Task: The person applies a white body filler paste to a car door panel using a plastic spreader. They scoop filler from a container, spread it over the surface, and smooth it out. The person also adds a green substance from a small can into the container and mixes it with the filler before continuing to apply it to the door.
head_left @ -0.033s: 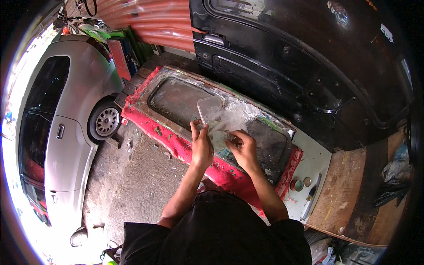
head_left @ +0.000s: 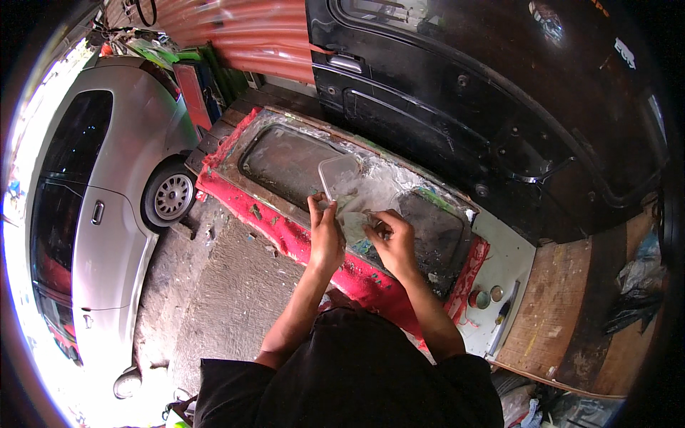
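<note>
A shallow, see-through plastic tub or lid [head_left: 323,175] with a whitish rim stands tilted over the workbench. My left hand [head_left: 327,235] is closed on its near edge, thumb and fingers pinching it. My right hand [head_left: 394,244] is closed too, its fingertips on a thin, pale greenish-white piece [head_left: 354,227] that looks like a sheet or film; I cannot make out its kind. Both hands are close together over a dirty bench top [head_left: 285,160] with a dark recessed panel and smears of white material [head_left: 385,178].
Red cloth [head_left: 260,227] hangs along the bench's near edge. To the right, small open tins [head_left: 479,299] and a dark-handled tool [head_left: 503,312] rest on a pale board. A black vehicle panel [head_left: 442,107] rises behind; a silver car [head_left: 118,192] stands at the left.
</note>
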The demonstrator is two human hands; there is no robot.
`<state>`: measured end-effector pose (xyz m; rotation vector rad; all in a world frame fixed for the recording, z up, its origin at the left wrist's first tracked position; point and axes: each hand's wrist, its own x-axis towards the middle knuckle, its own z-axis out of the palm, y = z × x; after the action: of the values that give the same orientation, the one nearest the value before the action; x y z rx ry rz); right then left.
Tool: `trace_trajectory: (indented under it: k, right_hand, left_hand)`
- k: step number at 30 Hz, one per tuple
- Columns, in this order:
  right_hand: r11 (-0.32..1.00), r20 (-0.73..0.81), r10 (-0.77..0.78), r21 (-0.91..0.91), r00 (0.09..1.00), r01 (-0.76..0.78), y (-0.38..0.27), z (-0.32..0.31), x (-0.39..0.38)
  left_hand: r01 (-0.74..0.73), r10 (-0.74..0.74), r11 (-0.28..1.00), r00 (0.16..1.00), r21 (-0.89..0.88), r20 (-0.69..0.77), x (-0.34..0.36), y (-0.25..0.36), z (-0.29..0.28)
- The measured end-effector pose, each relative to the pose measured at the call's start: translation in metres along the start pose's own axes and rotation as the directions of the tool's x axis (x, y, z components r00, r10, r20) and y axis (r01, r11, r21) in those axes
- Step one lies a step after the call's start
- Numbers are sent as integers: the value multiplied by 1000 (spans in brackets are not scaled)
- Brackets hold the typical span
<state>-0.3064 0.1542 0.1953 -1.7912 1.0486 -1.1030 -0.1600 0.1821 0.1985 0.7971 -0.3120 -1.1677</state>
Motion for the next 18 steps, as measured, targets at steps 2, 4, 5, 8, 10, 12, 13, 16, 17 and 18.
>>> trace_trajectory:
  k: [2, 4, 5, 8, 10, 12, 13, 16, 17, 18]
  right_hand:
    - [995, -12, -72, -71, 997, 71, -6, -1, -1]
    - [994, -31, -85, -75, 996, 82, -8, 0, -3]
    - [993, -42, -91, -79, 995, 88, -8, 0, -3]
    - [999, -70, -13, -38, 997, 10, 4, 3, -5]
    - [984, -45, 150, 106, 988, -145, 8, 5, -5]
    - [934, -42, 247, 278, 968, -226, 14, 10, -11]
    - [899, -63, 263, 377, 963, -221, 17, 15, -14]
    - [758, -68, 335, 612, 940, -225, 18, 27, -18]
    - [700, -58, 360, 676, 931, -229, 16, 30, -18]
    - [686, -62, 390, 686, 919, -244, 14, 32, -18]
  left_hand:
    - [-32, 32, 998, 999, 47, 5, 3, -3, -4]
    - [-50, 50, 998, 999, 50, -2, 3, -4, -6]
    - [-51, 51, 998, 999, 28, -11, 1, -1, 2]
    - [-53, 54, 998, 998, 28, -21, 4, -2, 2]
    - [-82, 82, 996, 997, 35, -14, 10, -4, 0]
    - [-130, 131, 991, 991, 29, -14, 10, -6, 0]
    - [-148, 150, 988, 988, 40, -33, 10, -7, 0]
    - [-198, 201, 979, 976, 46, -78, 10, -10, -1]
    - [-215, 217, 976, 973, 29, -84, 10, -10, -1]
    - [-232, 232, 973, 968, 11, -90, 10, -10, -1]
